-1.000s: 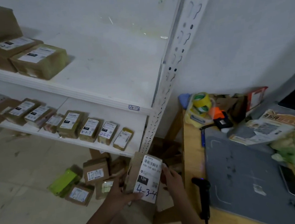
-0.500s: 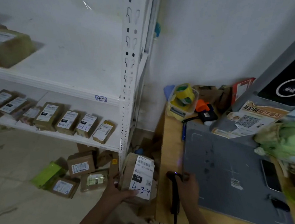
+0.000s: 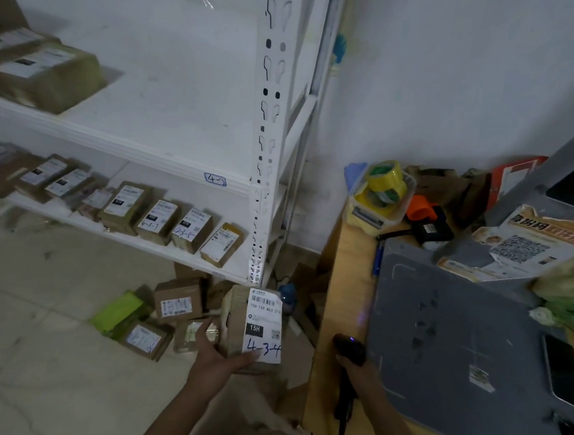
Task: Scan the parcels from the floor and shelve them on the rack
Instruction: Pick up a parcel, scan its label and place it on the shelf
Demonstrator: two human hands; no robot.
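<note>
Parcels (image 3: pixel 157 221) line the rack (image 3: pixel 174 116) (others on floor (image 3: pixel 50 373)).

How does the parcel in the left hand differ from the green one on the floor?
Colour: the held parcel is brown cardboard; the green parcel is green. Label: the held parcel shows a white label with handwritten 4-3-4; the green parcel shows none. State: the left hand grips the held parcel upright; the green parcel lies on the floor. Neither is on the rack yet.

Cardboard parcel (image 3: pixel 239 327), paper label (image 3: pixel 264 325); matt white metal rack (image 3: pixel 266 143).
</note>
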